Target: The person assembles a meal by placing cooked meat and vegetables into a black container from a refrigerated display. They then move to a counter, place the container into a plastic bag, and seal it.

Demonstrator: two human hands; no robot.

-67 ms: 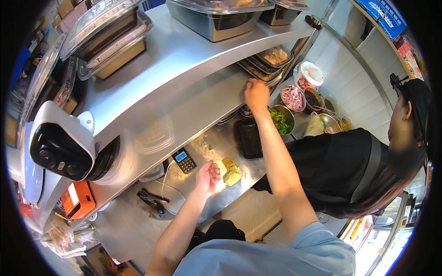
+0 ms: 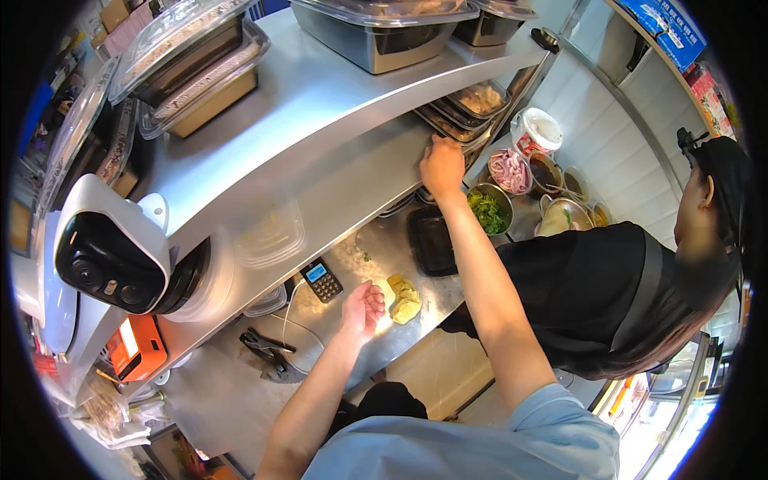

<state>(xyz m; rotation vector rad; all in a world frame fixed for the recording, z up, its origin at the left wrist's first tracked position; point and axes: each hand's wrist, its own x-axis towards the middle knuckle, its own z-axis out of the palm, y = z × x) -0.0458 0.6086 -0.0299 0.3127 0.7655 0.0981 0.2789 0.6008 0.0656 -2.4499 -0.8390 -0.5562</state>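
My right hand (image 2: 442, 168) is stretched out to the middle shelf, beside the front end of a stack of lidded trays (image 2: 458, 120). Its fingertips are mostly hidden, so their grip does not show. Over the steel worktop (image 2: 216, 392), my left hand (image 2: 364, 310) has its fingers curled in toward the palm, with nothing visible in them. Just right of it lies a small pile of pale yellow-green slices (image 2: 405, 300). A black tray (image 2: 432, 240) rests under my right forearm, and a small keypad device with a lit screen (image 2: 321, 280) lies beyond my left hand.
To the right, a co-worker in black (image 2: 576, 296) leans over bowls of greens (image 2: 488, 210) and sliced onion (image 2: 509, 170). Lidded containers (image 2: 384, 36) stand on the upper shelf. A white camera (image 2: 112, 248) and an orange device (image 2: 136, 349) are at left; black-handled pliers (image 2: 264, 346) lie on the worktop.
My right hand has shifted slightly left along the shelf edge, close to the tray stack. The co-worker's hand has moved a little over the bowls. My left hand stays nearly still.
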